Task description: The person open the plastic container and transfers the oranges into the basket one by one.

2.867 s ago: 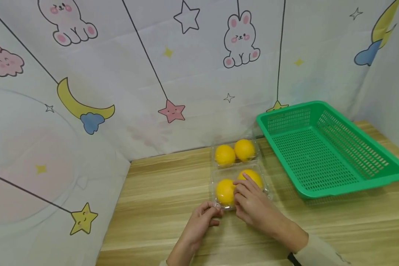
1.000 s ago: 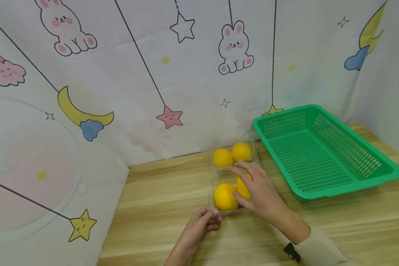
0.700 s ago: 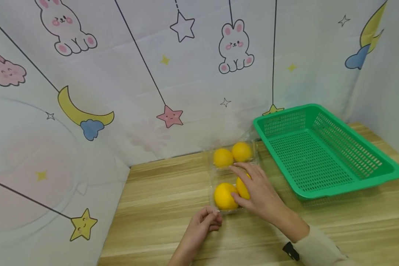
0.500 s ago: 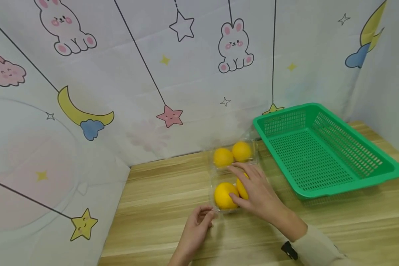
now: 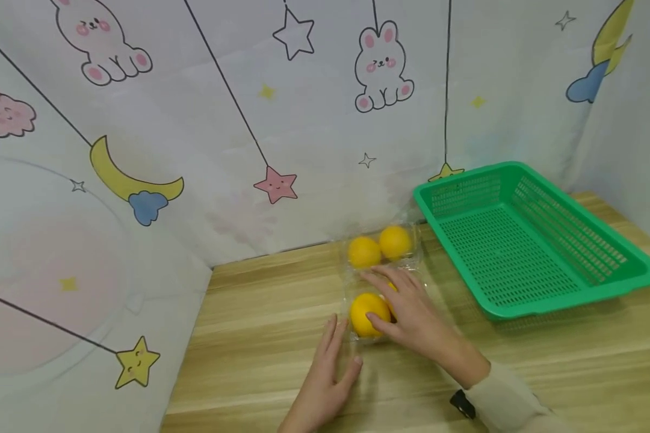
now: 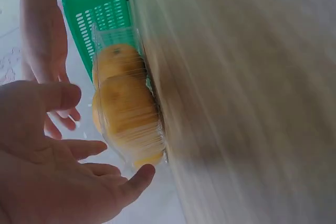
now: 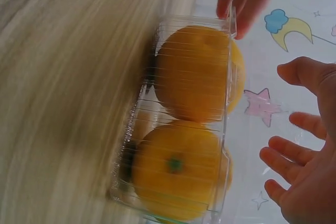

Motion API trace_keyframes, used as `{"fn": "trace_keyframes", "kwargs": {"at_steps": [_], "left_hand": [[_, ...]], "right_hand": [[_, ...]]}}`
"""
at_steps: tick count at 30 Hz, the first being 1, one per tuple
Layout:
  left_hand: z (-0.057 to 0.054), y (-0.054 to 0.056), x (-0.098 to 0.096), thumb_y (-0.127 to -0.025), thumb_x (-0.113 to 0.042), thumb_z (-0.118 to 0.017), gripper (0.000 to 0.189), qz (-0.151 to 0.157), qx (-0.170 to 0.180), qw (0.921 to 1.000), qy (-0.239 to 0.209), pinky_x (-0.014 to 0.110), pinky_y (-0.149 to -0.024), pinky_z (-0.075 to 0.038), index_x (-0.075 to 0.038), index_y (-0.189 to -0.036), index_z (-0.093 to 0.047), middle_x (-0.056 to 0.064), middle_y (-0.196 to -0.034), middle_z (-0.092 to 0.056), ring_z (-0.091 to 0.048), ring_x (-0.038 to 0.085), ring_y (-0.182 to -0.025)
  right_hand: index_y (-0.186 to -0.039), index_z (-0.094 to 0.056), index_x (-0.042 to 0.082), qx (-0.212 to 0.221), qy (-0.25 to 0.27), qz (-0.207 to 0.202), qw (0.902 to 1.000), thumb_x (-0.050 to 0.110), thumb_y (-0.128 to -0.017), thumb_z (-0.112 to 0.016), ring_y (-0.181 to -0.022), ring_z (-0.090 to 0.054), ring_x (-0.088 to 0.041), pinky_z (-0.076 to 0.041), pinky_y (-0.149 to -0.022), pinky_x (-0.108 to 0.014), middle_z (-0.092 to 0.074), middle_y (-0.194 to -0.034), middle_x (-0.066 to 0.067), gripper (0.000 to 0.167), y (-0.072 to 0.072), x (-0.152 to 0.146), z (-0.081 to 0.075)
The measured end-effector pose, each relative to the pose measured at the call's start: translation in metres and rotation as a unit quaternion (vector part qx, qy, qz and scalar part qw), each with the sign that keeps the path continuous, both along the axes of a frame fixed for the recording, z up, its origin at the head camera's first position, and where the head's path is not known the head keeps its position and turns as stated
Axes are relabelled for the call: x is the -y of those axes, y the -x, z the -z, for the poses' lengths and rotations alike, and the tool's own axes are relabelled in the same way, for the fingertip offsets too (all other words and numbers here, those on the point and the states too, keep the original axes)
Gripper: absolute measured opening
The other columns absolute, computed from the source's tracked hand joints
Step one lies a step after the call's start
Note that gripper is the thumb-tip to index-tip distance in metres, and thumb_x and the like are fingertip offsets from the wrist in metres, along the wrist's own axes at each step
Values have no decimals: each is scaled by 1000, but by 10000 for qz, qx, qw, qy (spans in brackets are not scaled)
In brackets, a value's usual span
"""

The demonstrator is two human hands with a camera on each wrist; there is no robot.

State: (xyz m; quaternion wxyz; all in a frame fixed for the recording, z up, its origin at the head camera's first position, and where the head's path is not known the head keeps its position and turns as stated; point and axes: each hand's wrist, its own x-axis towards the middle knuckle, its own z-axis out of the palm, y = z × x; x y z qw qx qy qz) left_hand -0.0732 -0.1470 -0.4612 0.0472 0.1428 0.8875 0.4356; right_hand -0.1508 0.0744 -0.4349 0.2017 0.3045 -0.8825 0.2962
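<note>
Head view: the clear packaging (image 5: 352, 281) of oranges (image 5: 364, 252) lies on the bench (image 5: 249, 361) left of the basket (image 5: 509, 258), long axis running away from the person. Fingers extended, the left hand (image 5: 322, 379) flanks its near-left corner; the right hand (image 5: 414, 313) spreads above the near row.

The head camera is looking forward and down over the wooden tabletop (image 5: 260, 313); both tilted wrist cameras are closely facing the clear clamshell (image 7: 224, 135); head and left-wrist views are sharing the green basket (image 5: 574, 302).
</note>
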Motion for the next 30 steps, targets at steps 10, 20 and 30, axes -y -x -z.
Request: {"fn": "trace_keyframes", "kwargs": {"at_steps": [10,20,30], "left_hand": [[-4,-9,4,-106,-45,-61,82,1026,-575,9806,1566,74,-117,-28,-20,-172,-19,13,-178,-4,-7,40,-163],[-5,-10,11,-99,-42,-73,90,1469,-1754,9263,2994,66,-116,-38,-19,-171,-24,14,-178,-14,-21,38,-162],[6,-11,12,-95,-47,-76,95,1464,-2299,8986,3439,55,-108,-51,-15,-170,-26,16,-177,-18,-32,38,-158]], "right_hand": [[-147,-64,15,345,-512,-85,9981,26,-95,-79,-150,-45,-33,-23,-125,-63,-50,-162,-12,55,3,6,4],[-138,-71,13,682,-806,-170,9943,27,-98,-76,-154,-41,-36,-19,-127,-63,-47,-164,-15,43,3,12,5],[-135,-74,14,1013,-1127,-165,9883,28,-97,-77,-152,-44,-37,-11,-125,-69,-66,-146,-9,41,0,17,1]]}}
